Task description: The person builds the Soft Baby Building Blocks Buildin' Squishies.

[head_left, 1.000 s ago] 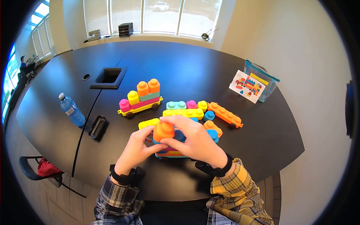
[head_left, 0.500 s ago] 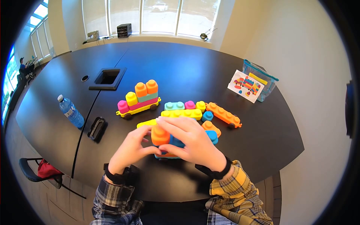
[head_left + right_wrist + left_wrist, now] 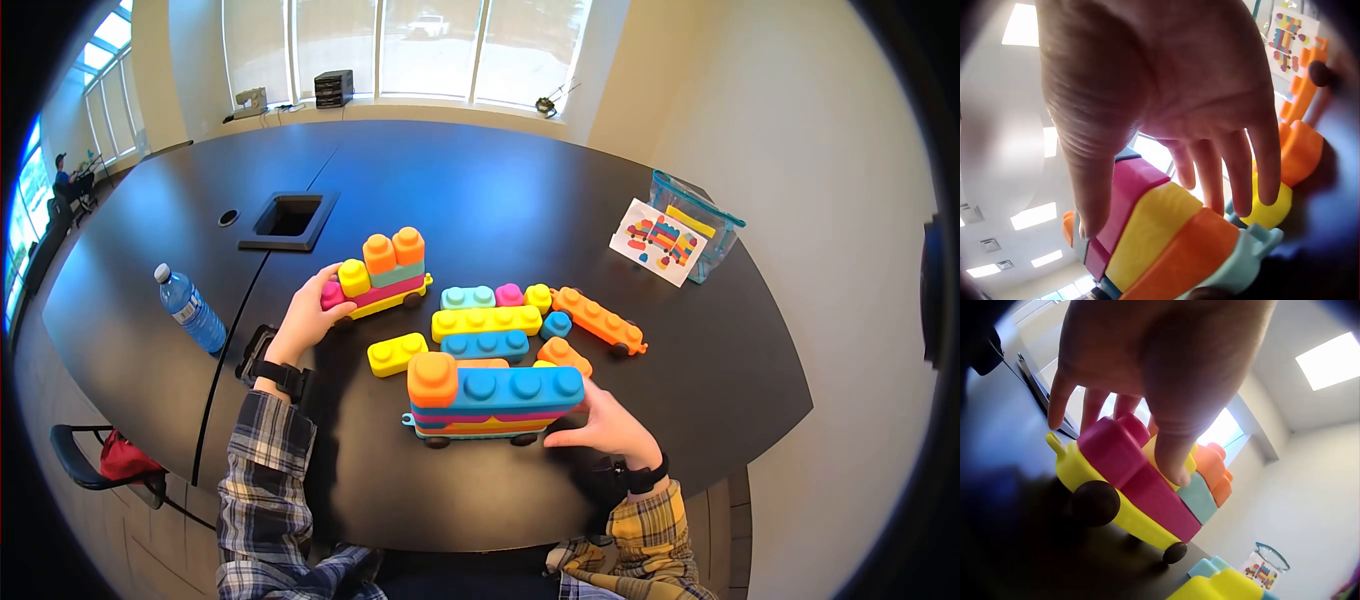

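A wagon of stacked blocks [image 3: 500, 393], topped by a long blue block and one orange block at its left end, stands near the table's front. My right hand [image 3: 617, 428] holds its right end, thumb on the near side and fingers behind; in the right wrist view the thumb lies against its pink layer [image 3: 1132, 187]. Farther back on the left stands a yellow-based wagon [image 3: 385, 297] carrying pink, yellow, teal and orange blocks. My left hand [image 3: 305, 318] grips its left end around the pink block [image 3: 1113, 444], with the thumb by the yellow block.
Between the wagons and behind lie loose yellow [image 3: 398, 355], blue [image 3: 485, 346], teal and orange blocks. An orange wheeled base [image 3: 600, 320] sits to their right. A picture card [image 3: 660, 241] leans on a clear bag at back right. A bottle [image 3: 190, 308] and black case stand left.
Both hands have parted from the orange block, which sits on the blue-topped wagon's left end. The left hand has moved back-left to the other wagon; the right has moved to the near wagon's right end.
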`<state>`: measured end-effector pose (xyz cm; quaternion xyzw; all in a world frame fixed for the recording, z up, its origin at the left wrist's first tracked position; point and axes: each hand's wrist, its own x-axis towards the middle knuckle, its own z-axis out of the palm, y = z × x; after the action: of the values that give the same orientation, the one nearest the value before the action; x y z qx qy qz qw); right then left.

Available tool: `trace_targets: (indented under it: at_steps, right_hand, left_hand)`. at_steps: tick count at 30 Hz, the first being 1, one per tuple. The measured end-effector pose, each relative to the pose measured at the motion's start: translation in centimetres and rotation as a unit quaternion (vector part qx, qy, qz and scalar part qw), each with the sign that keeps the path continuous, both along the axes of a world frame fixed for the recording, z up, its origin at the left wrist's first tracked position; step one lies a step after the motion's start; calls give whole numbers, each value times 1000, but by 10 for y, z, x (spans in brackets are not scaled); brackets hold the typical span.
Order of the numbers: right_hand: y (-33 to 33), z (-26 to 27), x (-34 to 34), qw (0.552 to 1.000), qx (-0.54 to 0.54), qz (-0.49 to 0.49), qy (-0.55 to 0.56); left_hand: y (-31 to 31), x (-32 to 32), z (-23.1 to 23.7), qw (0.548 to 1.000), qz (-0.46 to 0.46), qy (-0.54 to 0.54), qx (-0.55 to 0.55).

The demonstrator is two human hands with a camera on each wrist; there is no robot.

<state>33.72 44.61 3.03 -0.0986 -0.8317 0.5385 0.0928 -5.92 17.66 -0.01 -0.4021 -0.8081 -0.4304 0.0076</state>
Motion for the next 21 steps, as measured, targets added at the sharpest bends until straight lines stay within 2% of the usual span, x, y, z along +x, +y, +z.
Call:
trace_targets:
  at_steps: [2,6,10,12,21]
  right_hand:
    - [3,-4,-6,996,7,55,-77]
    - [3,-6,-12,991,60,65,-95]
    - [3,-11,-17,993,69,60,-81]
    - [0,-11,-19,994,83,54,-37]
    - [-5,-8,-19,993,88,73,-31]
  left_hand:
    - [2,0,2,999,27,-9,-35]
    - [1,6,-1,999,45,-9,-28]
    - [-5,11,3,999,23,-6,-40]
    - [-9,15,5,999,19,-4,-48]
    - [-15,24,4,999,19,15,-44]
